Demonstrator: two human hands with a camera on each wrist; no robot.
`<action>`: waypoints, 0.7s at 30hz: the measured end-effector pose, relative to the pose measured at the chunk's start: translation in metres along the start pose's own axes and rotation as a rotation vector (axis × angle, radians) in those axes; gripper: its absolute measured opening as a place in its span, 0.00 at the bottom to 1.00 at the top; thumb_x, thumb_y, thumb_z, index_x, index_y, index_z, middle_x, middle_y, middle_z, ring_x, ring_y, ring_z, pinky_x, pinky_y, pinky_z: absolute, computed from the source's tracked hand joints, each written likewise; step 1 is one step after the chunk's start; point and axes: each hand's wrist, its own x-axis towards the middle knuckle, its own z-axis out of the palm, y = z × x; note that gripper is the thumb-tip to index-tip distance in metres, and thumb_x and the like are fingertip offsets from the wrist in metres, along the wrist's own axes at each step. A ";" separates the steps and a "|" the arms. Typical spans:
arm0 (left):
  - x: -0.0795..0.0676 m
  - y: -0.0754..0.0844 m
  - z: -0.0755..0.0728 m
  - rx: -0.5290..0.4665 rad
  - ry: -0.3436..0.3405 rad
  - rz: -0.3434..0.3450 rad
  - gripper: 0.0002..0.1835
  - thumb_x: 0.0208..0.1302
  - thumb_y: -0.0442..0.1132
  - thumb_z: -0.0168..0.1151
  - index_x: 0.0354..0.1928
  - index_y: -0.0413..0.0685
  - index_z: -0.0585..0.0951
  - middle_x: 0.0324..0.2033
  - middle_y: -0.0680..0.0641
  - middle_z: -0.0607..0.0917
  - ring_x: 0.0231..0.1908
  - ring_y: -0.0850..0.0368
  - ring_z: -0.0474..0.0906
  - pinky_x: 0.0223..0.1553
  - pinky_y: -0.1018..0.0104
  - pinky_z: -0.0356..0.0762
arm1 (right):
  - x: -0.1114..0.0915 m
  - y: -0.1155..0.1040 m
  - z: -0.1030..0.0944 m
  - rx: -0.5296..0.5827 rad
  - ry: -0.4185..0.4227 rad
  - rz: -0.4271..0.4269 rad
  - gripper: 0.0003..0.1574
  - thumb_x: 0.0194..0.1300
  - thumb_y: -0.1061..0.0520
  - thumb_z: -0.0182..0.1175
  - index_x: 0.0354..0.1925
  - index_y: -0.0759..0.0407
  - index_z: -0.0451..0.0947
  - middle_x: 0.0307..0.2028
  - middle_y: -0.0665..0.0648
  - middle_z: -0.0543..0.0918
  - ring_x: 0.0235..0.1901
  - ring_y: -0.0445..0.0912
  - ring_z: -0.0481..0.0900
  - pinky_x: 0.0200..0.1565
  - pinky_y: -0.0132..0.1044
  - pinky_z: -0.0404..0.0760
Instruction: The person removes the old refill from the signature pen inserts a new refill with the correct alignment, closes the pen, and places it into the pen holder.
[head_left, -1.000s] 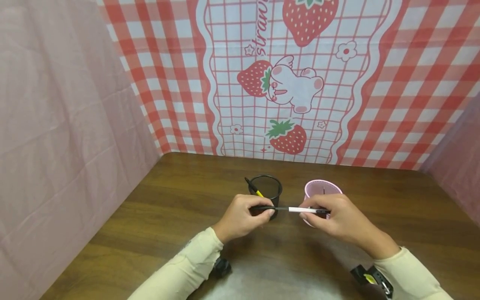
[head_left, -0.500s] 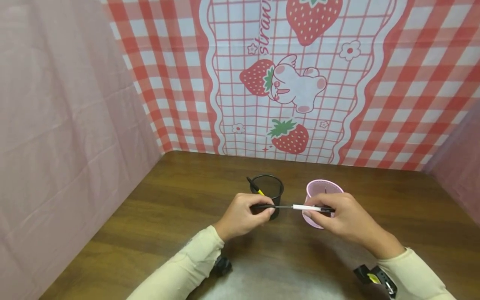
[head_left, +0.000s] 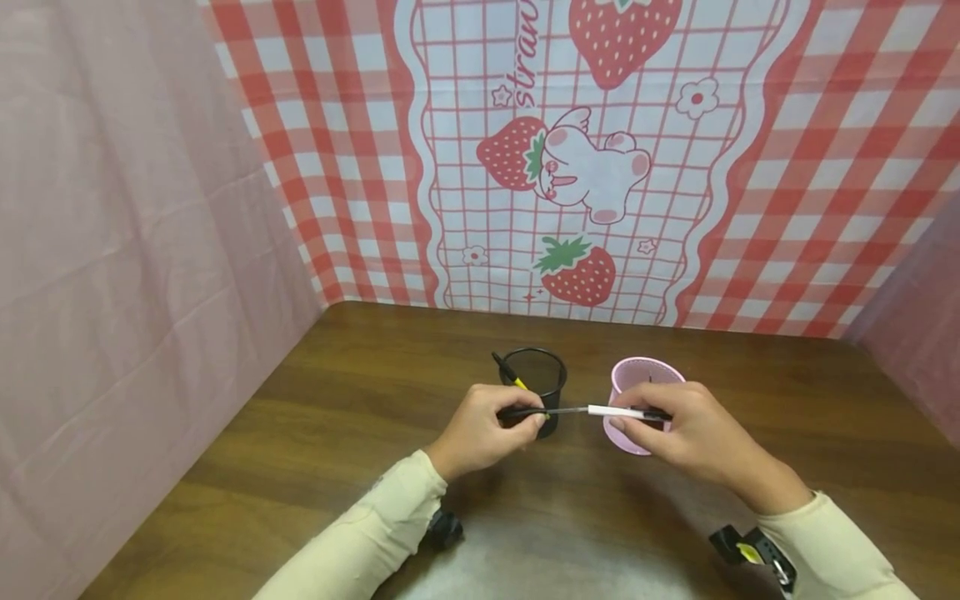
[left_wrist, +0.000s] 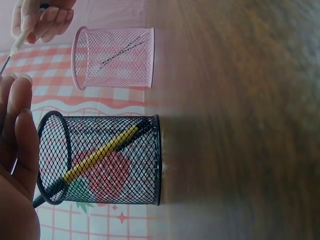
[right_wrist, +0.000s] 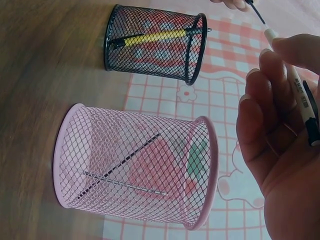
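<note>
In the head view my left hand (head_left: 480, 429) pinches a black pen part (head_left: 517, 412). My right hand (head_left: 693, 433) holds a white pen barrel (head_left: 611, 412), whose black clip end (right_wrist: 312, 131) lies by the palm in the right wrist view. Between the two hands runs a thin grey refill (head_left: 570, 410), its right end at the barrel's mouth. Behind the left hand stands a black mesh pen cup (left_wrist: 159, 160) with a yellow and black pen (left_wrist: 100, 154) leaning inside. Behind the right hand, a pink mesh cup (right_wrist: 215, 165) contains a thin dark stick (right_wrist: 120, 163) and a greyish one (right_wrist: 127, 186).
Both cups stand upright on a brown wooden table (head_left: 300, 433). A red-and-white strawberry cloth (head_left: 360, 167) hangs along the back, and a pale pink curtain (head_left: 142, 250) hangs at the left.
The white barrel and my right hand have shifted slightly right, away from my left hand. More of the thin refill shows between them. My left hand has hardly moved.
</note>
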 end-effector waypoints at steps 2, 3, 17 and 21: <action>0.000 0.000 0.000 0.001 -0.002 -0.003 0.04 0.64 0.31 0.64 0.38 0.43 0.85 0.23 0.53 0.83 0.21 0.66 0.79 0.23 0.66 0.82 | 0.000 0.000 0.000 0.001 0.000 0.006 0.19 0.51 0.65 0.75 0.37 0.43 0.85 0.28 0.35 0.80 0.28 0.35 0.75 0.31 0.24 0.73; 0.000 0.000 0.000 0.001 -0.003 -0.004 0.04 0.64 0.31 0.64 0.38 0.43 0.85 0.23 0.53 0.83 0.21 0.65 0.79 0.23 0.66 0.83 | 0.000 0.000 -0.001 0.003 -0.001 0.010 0.19 0.51 0.65 0.76 0.37 0.43 0.85 0.29 0.35 0.80 0.28 0.35 0.75 0.30 0.25 0.73; -0.001 -0.001 -0.001 0.010 0.000 -0.004 0.04 0.63 0.31 0.64 0.38 0.39 0.85 0.24 0.52 0.84 0.20 0.66 0.80 0.23 0.63 0.83 | 0.000 0.003 0.001 -0.017 0.009 -0.018 0.16 0.52 0.64 0.74 0.35 0.43 0.84 0.29 0.35 0.81 0.28 0.35 0.74 0.30 0.25 0.72; 0.000 -0.002 -0.002 0.013 0.002 0.001 0.04 0.64 0.31 0.64 0.38 0.38 0.85 0.24 0.52 0.84 0.20 0.66 0.80 0.22 0.65 0.83 | 0.001 0.003 0.002 -0.015 0.003 -0.015 0.10 0.57 0.60 0.73 0.35 0.44 0.84 0.30 0.35 0.81 0.29 0.35 0.74 0.32 0.26 0.72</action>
